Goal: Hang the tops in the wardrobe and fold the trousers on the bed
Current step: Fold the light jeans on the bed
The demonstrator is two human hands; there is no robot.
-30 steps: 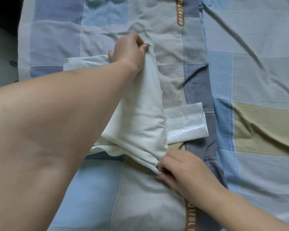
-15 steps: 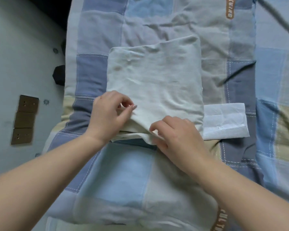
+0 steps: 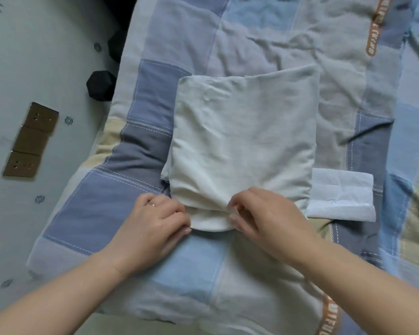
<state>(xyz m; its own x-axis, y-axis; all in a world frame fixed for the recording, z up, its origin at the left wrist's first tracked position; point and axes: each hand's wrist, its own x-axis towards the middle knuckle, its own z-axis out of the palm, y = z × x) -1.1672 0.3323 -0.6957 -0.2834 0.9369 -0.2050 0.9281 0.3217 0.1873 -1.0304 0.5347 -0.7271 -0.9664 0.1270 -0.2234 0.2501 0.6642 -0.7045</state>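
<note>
A white folded paper tissue (image 3: 341,197) lies flat on the patchwork quilt. To the left, a pale grey-green wall with small printed motifs (image 3: 34,68) carries a column of three brown square socket plates (image 3: 30,140). A black faceted knob-like object (image 3: 101,85) sits at the quilt's left edge, just beside the wall.

One view only, worn on the person's head, looking steeply down onto the bed (image 3: 264,39) from close above. Both forearms enter from the bottom edge, the folded trousers (image 3: 244,141) sit near centre, and the wall (image 3: 39,68) beside the bed fills the left side of the frame.
</note>
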